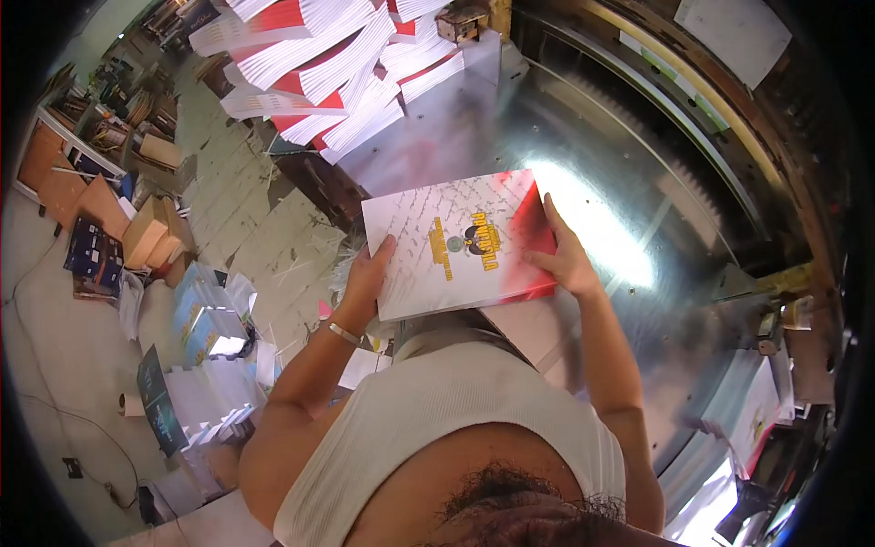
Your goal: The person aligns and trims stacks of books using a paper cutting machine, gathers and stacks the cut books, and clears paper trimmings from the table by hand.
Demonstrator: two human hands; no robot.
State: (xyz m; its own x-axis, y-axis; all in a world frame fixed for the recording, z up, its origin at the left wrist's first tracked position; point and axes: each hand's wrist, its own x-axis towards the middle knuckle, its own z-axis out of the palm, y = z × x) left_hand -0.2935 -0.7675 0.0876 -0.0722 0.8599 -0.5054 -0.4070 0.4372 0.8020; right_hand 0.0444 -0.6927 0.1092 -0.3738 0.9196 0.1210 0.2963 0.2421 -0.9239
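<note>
A thick stack of books (460, 242) with white-and-red covers and yellow lettering lies flat at the near edge of a shiny metal table (547, 137). My left hand (369, 273) grips the stack's left edge, thumb on top. My right hand (565, 255) holds its right edge, fingers spread along the red part of the cover. Both hands clasp the same stack between them.
Fanned piles of red-and-white books (337, 64) fill the table's far left. The machine's metal back fence and frame (693, 118) curve along the right. Down on the floor at left are cardboard boxes (150, 232), blue packages (205, 314) and paper scraps.
</note>
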